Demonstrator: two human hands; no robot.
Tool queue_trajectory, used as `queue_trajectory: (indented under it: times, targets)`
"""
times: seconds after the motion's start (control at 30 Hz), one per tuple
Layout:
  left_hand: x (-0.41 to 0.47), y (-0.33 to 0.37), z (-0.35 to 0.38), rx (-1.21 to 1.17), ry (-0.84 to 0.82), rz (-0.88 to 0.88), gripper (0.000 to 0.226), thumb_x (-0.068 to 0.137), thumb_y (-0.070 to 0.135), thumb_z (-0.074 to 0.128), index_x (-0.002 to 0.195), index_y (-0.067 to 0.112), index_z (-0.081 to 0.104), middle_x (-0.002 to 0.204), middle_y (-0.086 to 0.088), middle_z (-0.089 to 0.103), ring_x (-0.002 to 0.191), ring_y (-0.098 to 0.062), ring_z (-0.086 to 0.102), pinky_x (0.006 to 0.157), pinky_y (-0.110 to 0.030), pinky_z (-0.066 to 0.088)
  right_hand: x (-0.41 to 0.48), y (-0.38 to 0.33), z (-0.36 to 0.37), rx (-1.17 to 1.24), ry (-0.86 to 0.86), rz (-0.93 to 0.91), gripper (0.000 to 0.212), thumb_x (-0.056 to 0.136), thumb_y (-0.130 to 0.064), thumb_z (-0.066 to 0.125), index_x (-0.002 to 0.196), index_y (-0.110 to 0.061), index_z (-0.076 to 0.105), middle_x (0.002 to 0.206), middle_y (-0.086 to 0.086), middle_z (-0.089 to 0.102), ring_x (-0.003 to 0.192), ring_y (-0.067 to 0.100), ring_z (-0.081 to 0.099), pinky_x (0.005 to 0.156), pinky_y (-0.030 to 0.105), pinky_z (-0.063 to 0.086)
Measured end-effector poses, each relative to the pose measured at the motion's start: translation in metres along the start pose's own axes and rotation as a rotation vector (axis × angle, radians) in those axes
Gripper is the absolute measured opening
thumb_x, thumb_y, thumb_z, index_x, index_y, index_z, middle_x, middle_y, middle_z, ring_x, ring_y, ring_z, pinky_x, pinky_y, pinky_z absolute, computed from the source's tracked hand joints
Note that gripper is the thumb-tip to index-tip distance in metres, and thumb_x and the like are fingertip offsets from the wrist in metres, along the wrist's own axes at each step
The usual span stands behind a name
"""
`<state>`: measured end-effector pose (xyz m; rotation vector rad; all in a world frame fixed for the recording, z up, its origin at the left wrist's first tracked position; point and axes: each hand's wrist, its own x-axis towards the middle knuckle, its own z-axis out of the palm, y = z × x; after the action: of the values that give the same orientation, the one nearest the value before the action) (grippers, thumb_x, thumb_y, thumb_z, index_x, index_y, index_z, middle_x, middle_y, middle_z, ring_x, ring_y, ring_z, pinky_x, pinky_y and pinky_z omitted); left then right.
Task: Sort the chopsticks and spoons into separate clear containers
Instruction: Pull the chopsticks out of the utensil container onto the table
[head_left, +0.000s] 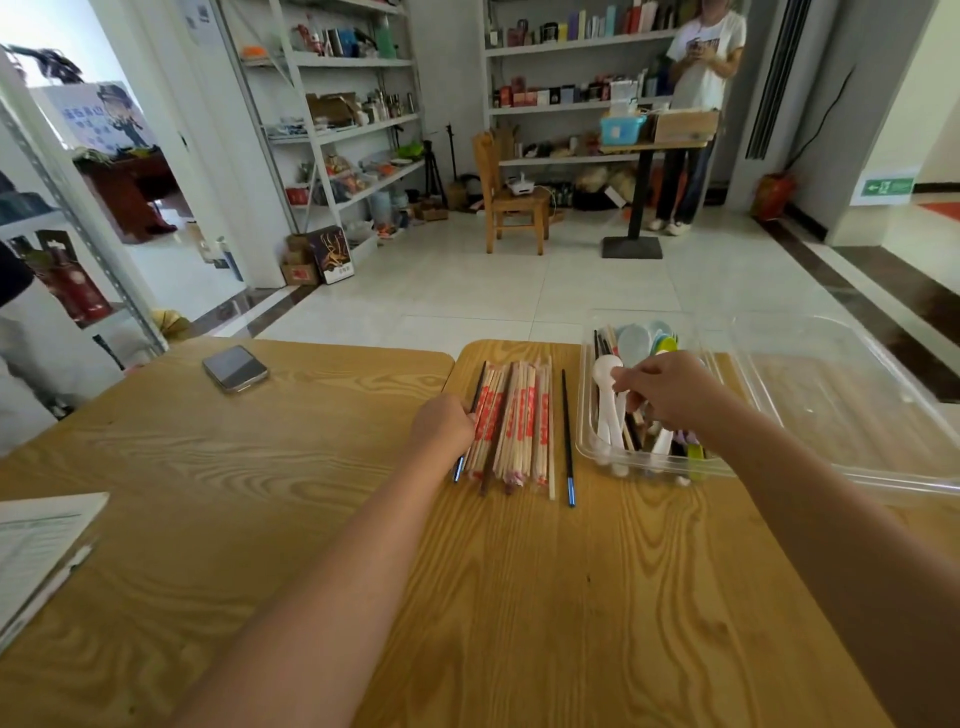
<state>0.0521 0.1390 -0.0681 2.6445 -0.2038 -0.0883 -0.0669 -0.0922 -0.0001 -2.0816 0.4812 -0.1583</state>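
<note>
- left hand (441, 423): middle of frame, fingers curled round a black blue-tipped chopstick (474, 410) at the left edge of the pile.
- right hand (670, 387): right of centre, reaching into the small clear container (586, 415); fingertips appear to pinch a white spoon (605, 371), though the contact is partly hidden.
- wrapped chopsticks (511, 421): a bundle lying side by side on the bare table (311, 467), centre of frame, in no container yet.
- lone black chopstick (567, 436): just right of the bundle, apart from it, blue tip toward me.
- small clear container, contents: white and pastel spoons (636, 340) still mixed with several dark and wooden chopsticks.
- large clear container (841, 395): far right, touching the small one; nothing visible inside it.
- progress, my judgement: roughly midway. many chopsticks are pulled out onto the table, but some are left among the spoons, and the table pile must still go into its own container.
- writing: the wrappers carry red print, too small to read. a green exit sign (887, 186) at the right edge shows an arrow and a running figure. a poster (106, 117) at upper left has characters i cannot read.
- other: a phone (235, 368) at the left, a printed sheet (36, 540) at the lower left.
</note>
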Motion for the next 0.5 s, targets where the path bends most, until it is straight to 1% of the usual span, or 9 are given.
queue_trajectory:
  times: [0.03, 0.1, 0.17, 0.27, 0.3, 0.4, 0.5]
  targets:
    - [0.000, 0.002, 0.002, 0.006, -0.006, 0.009, 0.024, 0.099, 0.026, 0.056, 0.110, 0.011, 0.070, 0.104, -0.006, 0.070, 0.094, -0.023, 0.064, 0.070, -0.030, 0.041, 0.000, 0.002, -0.003, -0.008, 0.020, 0.004, 0.028, 0.095, -0.030, 0.062, 0.084, -0.006, 0.071, 0.068, 0.007, 0.068, 0.046, 0.012, 0.044, 0.043, 0.021, 0.039]
    - [-0.001, 0.005, 0.006, 0.000, -0.014, 0.023, 0.021, 0.097, 0.025, 0.058, 0.106, 0.012, 0.072, 0.094, -0.003, 0.069, 0.080, -0.017, 0.061, 0.063, -0.027, 0.041, 0.002, 0.005, -0.010, -0.020, 0.066, 0.018, 0.031, 0.094, -0.030, 0.062, 0.082, -0.003, 0.073, 0.072, 0.013, 0.070, 0.048, 0.013, 0.044, 0.048, 0.024, 0.040]
    - [-0.002, 0.010, 0.009, -0.007, -0.029, 0.040, 0.019, 0.097, 0.026, 0.059, 0.099, 0.014, 0.073, 0.090, -0.002, 0.070, 0.071, -0.013, 0.057, 0.059, -0.027, 0.042, 0.002, 0.007, -0.015, -0.003, 0.092, 0.038, 0.034, 0.095, -0.028, 0.061, 0.081, 0.000, 0.073, 0.068, 0.012, 0.068, 0.047, 0.014, 0.042, 0.050, 0.026, 0.040]
    - [-0.005, 0.015, 0.012, -0.019, -0.050, 0.057, 0.019, 0.096, 0.031, 0.059, 0.093, 0.016, 0.070, 0.087, 0.000, 0.069, 0.076, -0.016, 0.064, 0.070, -0.034, 0.053, -0.001, 0.009, -0.021, 0.036, 0.112, 0.066, 0.031, 0.095, -0.026, 0.061, 0.084, 0.000, 0.072, 0.066, 0.005, 0.065, 0.047, 0.014, 0.040, 0.048, 0.024, 0.038]
    - [-0.007, 0.016, 0.013, -0.022, -0.048, 0.059, 0.020, 0.096, 0.032, 0.059, 0.093, 0.016, 0.069, 0.086, 0.000, 0.068, 0.077, -0.017, 0.065, 0.073, -0.036, 0.054, -0.002, 0.010, -0.022, 0.043, 0.114, 0.070, 0.029, 0.095, -0.025, 0.060, 0.086, -0.001, 0.072, 0.066, 0.005, 0.064, 0.048, 0.015, 0.040, 0.048, 0.023, 0.037]
    - [-0.007, 0.017, 0.013, -0.024, -0.044, 0.062, 0.023, 0.097, 0.033, 0.057, 0.090, 0.014, 0.069, 0.088, -0.004, 0.071, 0.077, -0.020, 0.068, 0.073, -0.038, 0.055, -0.004, 0.013, -0.025, 0.054, 0.117, 0.086, 0.027, 0.094, -0.022, 0.060, 0.089, 0.002, 0.071, 0.066, 0.005, 0.064, 0.049, 0.016, 0.040, 0.046, 0.023, 0.034]
    - [-0.007, 0.018, 0.010, -0.005, -0.037, 0.058, 0.024, 0.097, 0.033, 0.055, 0.088, 0.014, 0.068, 0.086, -0.005, 0.072, 0.066, -0.018, 0.062, 0.068, -0.035, 0.054, -0.003, 0.016, -0.028, 0.044, 0.121, 0.107, 0.027, 0.093, -0.021, 0.061, 0.089, 0.003, 0.072, 0.065, 0.006, 0.065, 0.048, 0.015, 0.041, 0.044, 0.023, 0.033]
